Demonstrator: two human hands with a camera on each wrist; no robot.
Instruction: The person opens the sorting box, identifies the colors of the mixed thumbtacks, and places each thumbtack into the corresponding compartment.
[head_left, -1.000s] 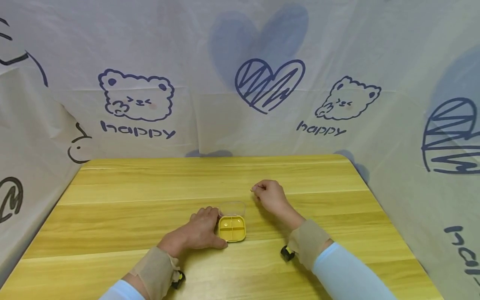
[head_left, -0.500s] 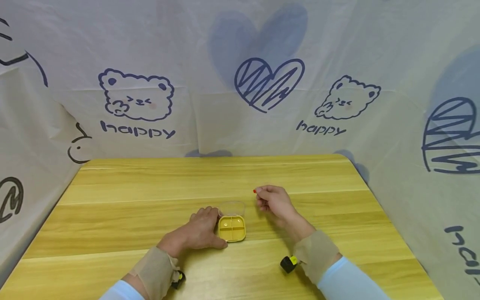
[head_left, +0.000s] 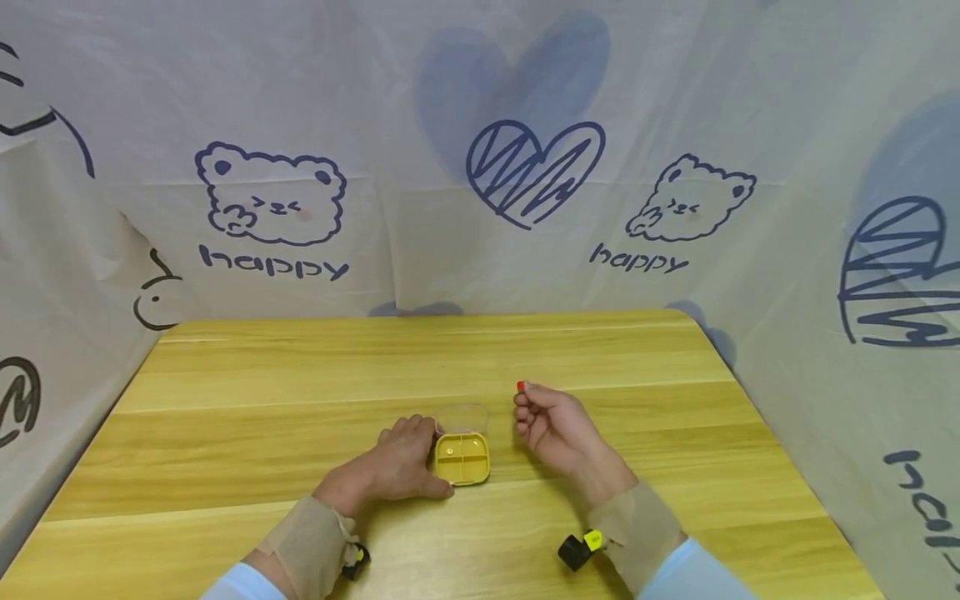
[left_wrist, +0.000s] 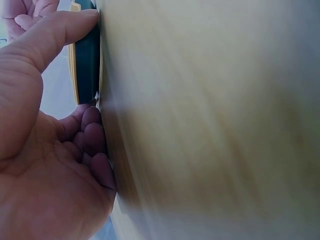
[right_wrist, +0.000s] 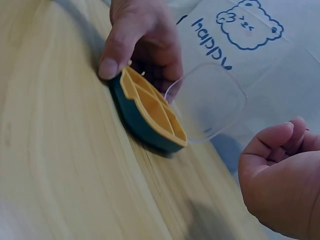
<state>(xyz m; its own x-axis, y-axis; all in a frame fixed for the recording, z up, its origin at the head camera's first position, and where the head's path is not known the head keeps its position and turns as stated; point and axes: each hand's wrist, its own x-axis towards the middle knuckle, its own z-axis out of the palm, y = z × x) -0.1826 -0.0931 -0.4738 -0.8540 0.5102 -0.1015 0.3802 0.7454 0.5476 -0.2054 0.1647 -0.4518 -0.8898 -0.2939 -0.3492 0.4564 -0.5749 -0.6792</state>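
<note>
A small pill box (head_left: 471,482) with a yellow, four-way divided tray and a dark green outer shell (right_wrist: 140,127) sits on the table. Its clear lid (right_wrist: 215,102) stands raised at the back. My left hand (head_left: 396,464) grips the box from the left, thumb at the front edge and fingers (left_wrist: 94,137) curled behind. To the right of the box and apart from it, my right hand (head_left: 558,429) pinches a small red pill-like piece (head_left: 521,386) between thumb and index finger. The other right fingers are curled in. Small pale spots show in the back compartments.
The wooden table (head_left: 300,358) spreads around both hands. A white cloth (head_left: 420,233) printed with bears and hearts hangs behind it and along both sides. Each wrist wears a tan wrap with a small black camera (head_left: 576,552).
My right hand has drawn back toward me and turned over, bringing the red piece at its fingertips into plain sight. My left hand stays in place on the pill box.
</note>
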